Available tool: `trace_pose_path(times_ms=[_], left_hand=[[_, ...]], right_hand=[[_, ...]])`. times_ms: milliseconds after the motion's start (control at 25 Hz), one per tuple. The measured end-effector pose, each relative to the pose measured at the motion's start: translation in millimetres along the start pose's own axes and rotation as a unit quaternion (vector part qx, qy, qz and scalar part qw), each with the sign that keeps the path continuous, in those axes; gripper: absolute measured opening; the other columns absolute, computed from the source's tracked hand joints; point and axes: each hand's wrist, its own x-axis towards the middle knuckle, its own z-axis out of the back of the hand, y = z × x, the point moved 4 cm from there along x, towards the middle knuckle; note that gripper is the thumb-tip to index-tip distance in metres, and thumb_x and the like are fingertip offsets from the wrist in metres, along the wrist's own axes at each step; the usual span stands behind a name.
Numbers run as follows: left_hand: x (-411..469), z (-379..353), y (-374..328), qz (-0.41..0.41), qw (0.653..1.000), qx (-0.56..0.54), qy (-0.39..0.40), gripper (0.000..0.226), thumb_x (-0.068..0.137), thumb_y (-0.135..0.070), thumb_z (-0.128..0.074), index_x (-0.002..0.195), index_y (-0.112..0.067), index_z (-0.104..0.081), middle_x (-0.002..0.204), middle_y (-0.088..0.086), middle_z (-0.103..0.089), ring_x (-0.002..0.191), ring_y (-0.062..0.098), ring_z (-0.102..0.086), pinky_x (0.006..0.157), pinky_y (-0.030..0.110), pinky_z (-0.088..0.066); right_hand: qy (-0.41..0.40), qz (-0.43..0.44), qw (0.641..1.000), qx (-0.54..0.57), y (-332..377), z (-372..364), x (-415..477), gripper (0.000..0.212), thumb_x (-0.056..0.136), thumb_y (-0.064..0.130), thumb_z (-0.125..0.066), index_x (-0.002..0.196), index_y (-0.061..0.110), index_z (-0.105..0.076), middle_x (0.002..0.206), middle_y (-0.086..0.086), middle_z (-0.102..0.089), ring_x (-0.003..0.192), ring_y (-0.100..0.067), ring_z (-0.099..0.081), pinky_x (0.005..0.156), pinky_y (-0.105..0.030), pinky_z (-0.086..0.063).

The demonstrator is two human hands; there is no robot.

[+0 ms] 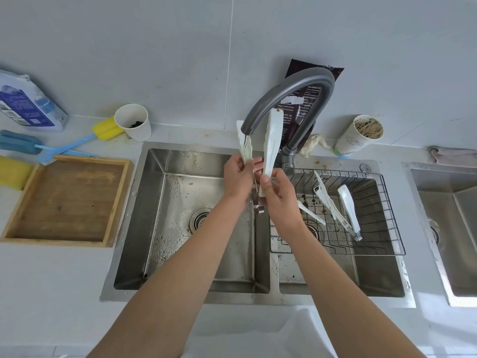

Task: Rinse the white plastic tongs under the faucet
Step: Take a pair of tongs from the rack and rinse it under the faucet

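Mid-rinse: under the faucet (284, 99), left hand (238, 180) and right hand (275, 192) each grip a splayed arm of the white plastic tongs (272, 140); next, probably turn the right arm into the stream.

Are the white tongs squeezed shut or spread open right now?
Spread open. The two arms of the white tongs stand apart, tips up by the faucet; the left hand grips one arm, the right hand the other.

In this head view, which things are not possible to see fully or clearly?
All in the head view:
- White tongs: the hinge end is partly hidden between the left hand and the right hand.
- Dark packet: print too small, faucet crosses it.
- Second sink: cut by the right edge.
- Blue box: cut by the left edge.
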Motion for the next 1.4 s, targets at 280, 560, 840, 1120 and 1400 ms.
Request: trace_pose_path(times_ms=[280,560,840,1120,1400], left_hand=[[17,-8,-9,-0.003,0.997,-0.068,-0.020,0.020,0.101,-0.006,-0.047,0.117,0.003,-0.055,0.104,0.013,-0.069,0.082,0.015,-0.073,0.075,0.028,-0.060],[29,-8,-33,-0.048,0.997,-0.051,-0.019,0.012,0.099,-0.007,-0.052,0.091,-0.012,-0.059,0.096,0.008,-0.071,0.077,0.015,-0.073,0.076,0.031,-0.061],[32,-19,-36,-0.014,0.999,-0.036,0.001,0.021,0.104,-0.014,-0.042,0.092,-0.006,-0.058,0.068,0.002,-0.058,0.049,0.010,-0.051,0.046,0.022,-0.045],[14,-36,-37,0.131,0.972,-0.178,0.083,0.050,0.100,-0.042,-0.047,0.055,-0.021,-0.037,0.039,-0.010,-0.028,0.032,0.005,-0.024,0.035,0.019,-0.020],[6,-26,-34,0.065,0.986,-0.148,0.043,0.024,0.101,-0.026,-0.050,0.080,-0.015,-0.055,0.053,-0.007,-0.044,0.038,0.004,-0.034,0.036,0.017,-0.025]], right_hand=[[0.008,-0.012,1.000,0.001,-5,8,-16,0.028,0.097,0.037,-0.051,0.102,0.009,-0.053,0.109,-0.031,-0.064,0.068,-0.026,-0.051,0.058,-0.037,-0.047],[-0.011,-0.027,1.000,-0.001,-8,25,-25,0.020,0.101,0.030,-0.049,0.101,0.011,-0.054,0.114,-0.005,-0.073,0.057,-0.014,-0.055,0.054,-0.032,-0.047],[-0.017,-0.040,0.999,0.031,-8,31,-31,0.034,0.093,0.046,-0.053,0.101,0.013,-0.054,0.118,-0.005,-0.072,0.080,-0.038,-0.060,0.071,-0.058,-0.048],[-0.047,-0.079,0.989,0.115,-8,35,-31,0.022,0.105,0.024,-0.042,0.092,0.008,-0.050,0.115,-0.013,-0.072,0.079,-0.025,-0.068,0.063,-0.029,-0.055],[-0.031,-0.082,0.984,0.157,-4,25,-26,0.021,0.106,0.022,-0.041,0.091,0.011,-0.051,0.117,-0.014,-0.071,0.092,-0.024,-0.070,0.076,-0.040,-0.058]])
